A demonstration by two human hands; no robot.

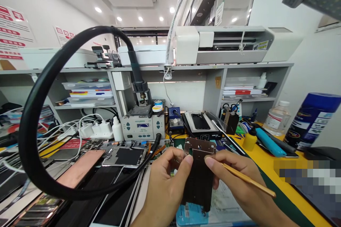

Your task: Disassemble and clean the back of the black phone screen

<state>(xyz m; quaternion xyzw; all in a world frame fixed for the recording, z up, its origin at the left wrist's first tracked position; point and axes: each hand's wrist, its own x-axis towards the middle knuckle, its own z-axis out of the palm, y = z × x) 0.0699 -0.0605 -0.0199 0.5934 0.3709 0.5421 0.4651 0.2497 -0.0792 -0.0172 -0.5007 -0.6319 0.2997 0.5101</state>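
Left hand (168,178) and right hand (238,185) pinch a dark plate (198,179), the right also gripping a stick (250,180); this handling step likely needs steadiness next.

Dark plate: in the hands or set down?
Held: left hand and right hand grip the plate by opposite edges. Cannot tell whether its lower end rests on anything.

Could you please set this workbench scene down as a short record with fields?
Left hand: pinches the dark panel near its upper left
Right hand: holds the yellow stick, thumb at the panel's right side
Left of hands: copper-coloured panel, lying flat
Behind hands: grey control unit
Right of hands: yellow bottle, blue can
Shelf top: white machine
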